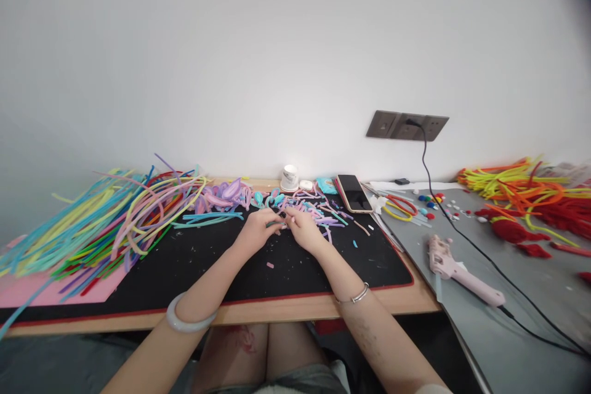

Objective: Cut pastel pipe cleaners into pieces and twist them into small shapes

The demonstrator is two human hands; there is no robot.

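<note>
My left hand (260, 227) and my right hand (302, 227) meet over the black mat (194, 271), fingertips bent together in a pinch. Whatever lies between them is too small to make out. Just beyond the fingers is a loose heap of cut pipe cleaner pieces (323, 215) in pink, purple and blue. Left of that heap sit purple looped pipe cleaner shapes (221, 196), with a few teal pipe cleaners (210, 219) in front of them. A small pink piece (270, 265) lies on the mat below my hands.
Many-coloured pipe cleaners (133, 209) are piled at left on a pink sheet (104, 286). A paper cup (290, 177) and a phone (353, 192) stand near the wall. Right, a pink glue gun (462, 271) has a cord (455, 228) running to the wall socket (407, 126).
</note>
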